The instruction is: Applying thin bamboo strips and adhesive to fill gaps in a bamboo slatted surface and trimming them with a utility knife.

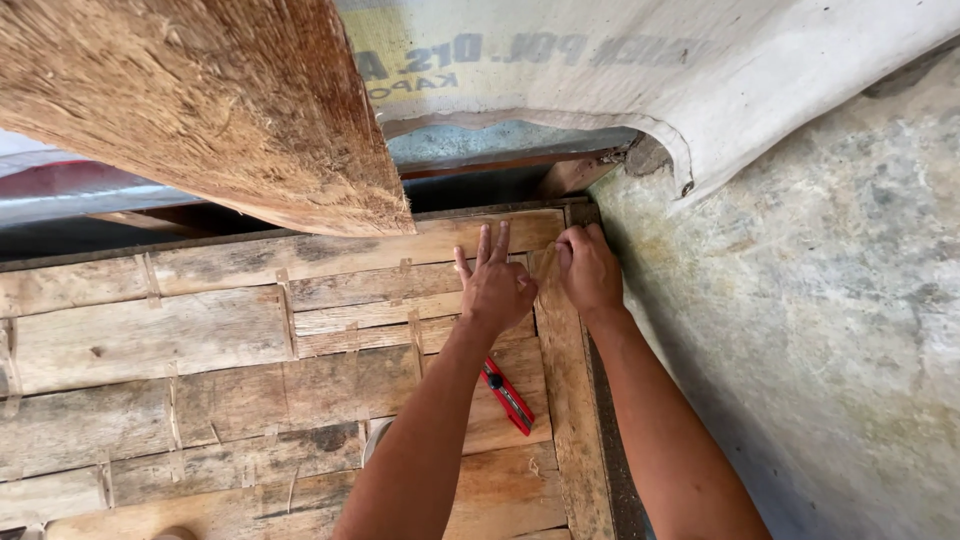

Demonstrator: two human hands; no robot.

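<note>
My left hand (494, 285) lies flat on a panel of woven wooden strips (230, 360), fingers spread, pressing near its upper right corner. My right hand (588, 268) is closed in a pinch on the panel's upright right edge strip (566, 400), close beside the left hand. What the right fingers grip is too small to make out. A red utility knife (508, 397) lies on the strips just under my left forearm, touched by neither hand.
A rough concrete wall (800, 320) runs along the right of the panel. A thick coarse wooden plank (210, 100) juts in at the top left. A white printed sack cloth (680, 70) hangs over the top.
</note>
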